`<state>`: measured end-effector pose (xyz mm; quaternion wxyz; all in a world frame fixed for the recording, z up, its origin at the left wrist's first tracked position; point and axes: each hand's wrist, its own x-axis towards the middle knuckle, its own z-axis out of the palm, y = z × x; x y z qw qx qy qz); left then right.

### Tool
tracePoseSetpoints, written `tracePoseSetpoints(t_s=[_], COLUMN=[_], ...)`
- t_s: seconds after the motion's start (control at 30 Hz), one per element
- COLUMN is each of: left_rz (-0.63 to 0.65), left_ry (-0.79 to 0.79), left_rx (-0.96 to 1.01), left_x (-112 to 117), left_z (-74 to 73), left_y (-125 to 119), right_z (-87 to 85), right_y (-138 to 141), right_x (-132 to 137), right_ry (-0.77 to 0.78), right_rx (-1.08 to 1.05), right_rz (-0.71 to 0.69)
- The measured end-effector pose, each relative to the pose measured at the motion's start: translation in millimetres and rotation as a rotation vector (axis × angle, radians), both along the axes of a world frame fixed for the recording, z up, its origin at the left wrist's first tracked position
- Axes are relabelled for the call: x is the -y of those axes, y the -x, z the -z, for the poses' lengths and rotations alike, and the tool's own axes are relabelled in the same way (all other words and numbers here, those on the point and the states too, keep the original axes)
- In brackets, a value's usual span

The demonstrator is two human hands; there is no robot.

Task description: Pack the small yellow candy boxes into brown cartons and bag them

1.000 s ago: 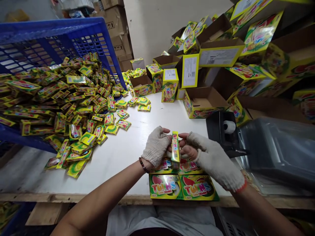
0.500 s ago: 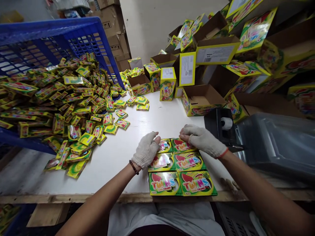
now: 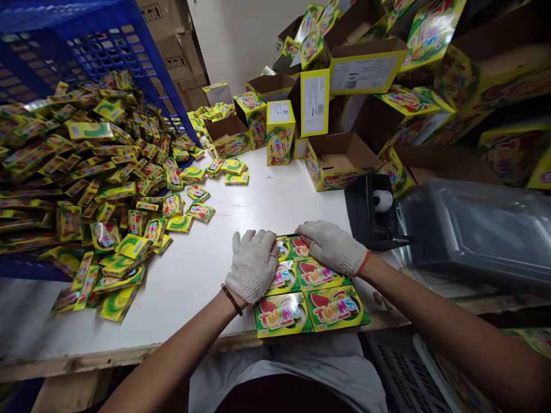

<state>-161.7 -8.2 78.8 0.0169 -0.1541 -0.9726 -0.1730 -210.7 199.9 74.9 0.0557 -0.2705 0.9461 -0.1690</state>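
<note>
Several flat yellow-green "Twins" candy boxes point(image 3: 340, 310) lie face up near the table's front edge, in three rows of two, pressed side by side. My left hand point(image 3: 252, 267), in a white knit glove with bare fingertips, grips their left side and covers part of the left column. Its fingers point away from me, the little finger apart. My right hand point(image 3: 333, 246), gloved the same way, is bent over the far right box, with its fingertips at the far edge. The undersides of the boxes are hidden.
A blue crate point(image 3: 152, 74) at left spills a heap of small candy packs point(image 3: 112, 178) onto the white table point(image 3: 185, 292). Open display cartons point(image 3: 340, 160) are piled at back right. A black tape dispenser point(image 3: 370, 209) and a clear plastic bin point(image 3: 473, 229) stand right of my hands.
My left hand has turned flatter along the boxes' left side, its fingers stretched further forward. My right hand has come down onto the far right box. The camera view has shifted slightly.
</note>
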Motion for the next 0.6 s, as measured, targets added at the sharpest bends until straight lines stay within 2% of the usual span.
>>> tracePoseSetpoints(t_s=[0.13,0.2,0.27,0.37,0.43,0.47,0.53,0.6], left_rz=[0.068,0.098,0.126,0.149,0.155,0.156,0.158,0.164], left_ry=[0.178,0.243,0.299,0.338,0.362,0.372,0.379,0.372], left_rx=[-0.056,-0.073,-0.09,-0.122,-0.137,-0.142,-0.148,-0.153], left_x=[-23,-33,-38,-38,-37,-36,-36,-37], left_z=[-11.5,-9.9,-6.3,-3.0,-3.8,-4.7,-6.9,-8.4], left_y=[-9,-15,-19,-19,-18,-18,-17,-18], right_z=[2.8,4.4,1.4,-16.9,-32.6,-38.9,-45.3,-43.9], right_y=[-7,-13,-18,-28,-36,-39,-43,-43], right_x=[7,5,-8,-59,-108,-133,-174,-199], right_ry=[0.079,0.21,0.364,0.467,0.421,0.378,0.272,0.204], right_rx=[0.037,0.023,-0.069,-0.303,-0.406,-0.393,-0.159,0.096], right_rz=[0.081,0.186,0.303,0.481,0.671,0.783,0.973,1.031])
